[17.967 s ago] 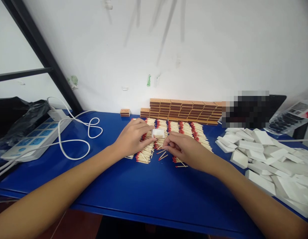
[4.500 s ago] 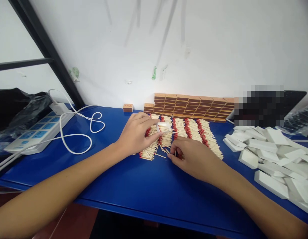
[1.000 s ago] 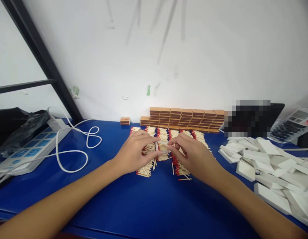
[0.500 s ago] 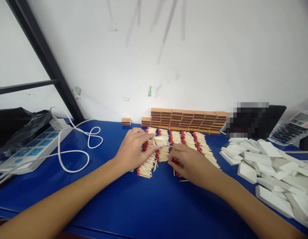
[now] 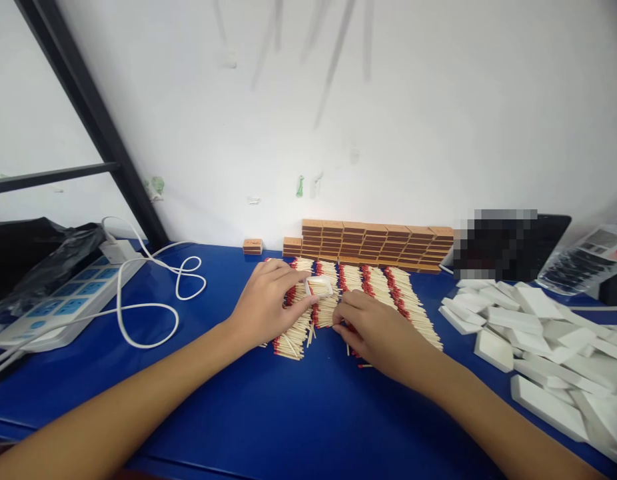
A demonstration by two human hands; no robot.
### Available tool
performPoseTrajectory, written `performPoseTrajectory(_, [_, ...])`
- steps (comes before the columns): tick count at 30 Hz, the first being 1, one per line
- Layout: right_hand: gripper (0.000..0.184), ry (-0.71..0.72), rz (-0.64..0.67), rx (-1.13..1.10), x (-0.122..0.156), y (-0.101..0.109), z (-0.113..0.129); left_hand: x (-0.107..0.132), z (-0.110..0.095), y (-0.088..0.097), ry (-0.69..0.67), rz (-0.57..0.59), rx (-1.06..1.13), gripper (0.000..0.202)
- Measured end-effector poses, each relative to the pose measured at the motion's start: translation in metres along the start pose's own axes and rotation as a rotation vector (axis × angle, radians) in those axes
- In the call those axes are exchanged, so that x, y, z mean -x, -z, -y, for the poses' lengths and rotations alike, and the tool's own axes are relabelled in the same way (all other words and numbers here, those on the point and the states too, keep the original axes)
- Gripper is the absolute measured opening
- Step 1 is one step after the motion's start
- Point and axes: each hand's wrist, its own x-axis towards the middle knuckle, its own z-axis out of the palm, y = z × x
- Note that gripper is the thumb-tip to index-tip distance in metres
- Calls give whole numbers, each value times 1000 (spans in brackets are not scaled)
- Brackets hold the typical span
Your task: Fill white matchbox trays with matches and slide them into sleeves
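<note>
My left hand (image 5: 271, 300) grips a small white matchbox tray (image 5: 308, 288) between thumb and fingers, above the rows of matches. A few matches (image 5: 317, 287) with red heads lie inside this tray. Close by on the right, my right hand (image 5: 366, 323) is closed in a pinch at the near side of the rows; whatever its fingertips hold is hidden. Red-headed loose matches (image 5: 411, 307) lie in several rows under and around both hands. One stray match (image 5: 364, 365) rests below my right hand.
Stacked matchboxes (image 5: 378, 243) line the wall, with a single matchbox (image 5: 252, 247) to their left. At right lies a heap of white trays (image 5: 538, 340), a dark tablet (image 5: 548, 243) behind it. A power strip (image 5: 68, 297) and white cable (image 5: 176, 313) occupy the left.
Matches with red heads now show more plainly in the tray. My right hand has shifted slightly left; my left hand keeps its hold in nearly the same place.
</note>
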Motion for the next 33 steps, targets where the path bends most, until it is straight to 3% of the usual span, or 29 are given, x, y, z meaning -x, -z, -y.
performPoseTrajectory(33, [15,40,-46,-41,-1,1,-1,-1,1,1,-31,1,-23,36])
